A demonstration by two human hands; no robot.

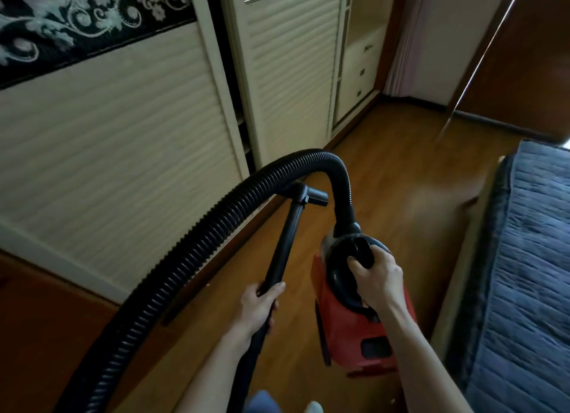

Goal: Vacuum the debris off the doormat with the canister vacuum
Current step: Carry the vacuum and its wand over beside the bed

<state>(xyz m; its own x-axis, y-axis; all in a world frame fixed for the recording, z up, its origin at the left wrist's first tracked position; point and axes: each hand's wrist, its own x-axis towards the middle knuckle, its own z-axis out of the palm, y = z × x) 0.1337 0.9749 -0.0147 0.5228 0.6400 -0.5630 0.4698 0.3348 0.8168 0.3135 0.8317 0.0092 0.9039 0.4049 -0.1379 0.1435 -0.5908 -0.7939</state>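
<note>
Left hand (257, 304) fingers wrapped round wand (285, 243); right hand (377, 277) fingers grip canister vacuum (354, 329) handle.

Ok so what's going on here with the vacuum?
A person grips the red canister vacuum by its top handle with the right hand and holds the black wand in the left hand. The hose arcs between them over a wooden floor beside a wardrobe and a bed. No doormat is in view.

The canister vacuum (354, 329) is red with a black top; its ribbed hose (197, 243) and wand (282, 249) are black. Cream wardrobe doors (108, 135) bear fine horizontal ridges (a black panel (61, 27) with pale floral scrolls above). The wood floor (401, 181) is warm brown, the quilted bedspread (530, 273) dark blue.
</note>
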